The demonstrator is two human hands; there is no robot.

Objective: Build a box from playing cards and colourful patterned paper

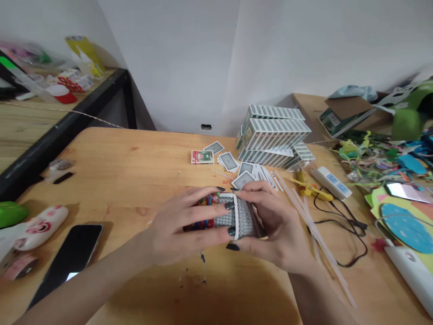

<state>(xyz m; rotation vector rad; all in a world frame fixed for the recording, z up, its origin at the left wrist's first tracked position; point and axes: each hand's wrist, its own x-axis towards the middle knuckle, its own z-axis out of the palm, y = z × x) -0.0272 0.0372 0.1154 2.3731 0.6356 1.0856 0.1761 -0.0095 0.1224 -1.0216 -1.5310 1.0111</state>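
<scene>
Above the middle of the wooden table, playing cards [246,217] with grey patterned backs are held between both hands. My left hand [184,221] lies across their left part, its dark-nailed fingertips pressing near a white card edge. My right hand [275,221] grips the right part, where the cards bend and fan away. Something red, blue and green [206,214] shows between my left fingers; what it is I cannot make out. Just beyond the hands lie loose cards [243,179], face down, beside a red and green card box [202,157]. My palms are hidden.
Striped card cartons [275,133] are stacked at the back. Clear plastic strips [309,221], a glue gun [311,187] and a power strip [330,182] with black cable lie to the right. A phone [67,259] and a white toy [43,228] are at the left.
</scene>
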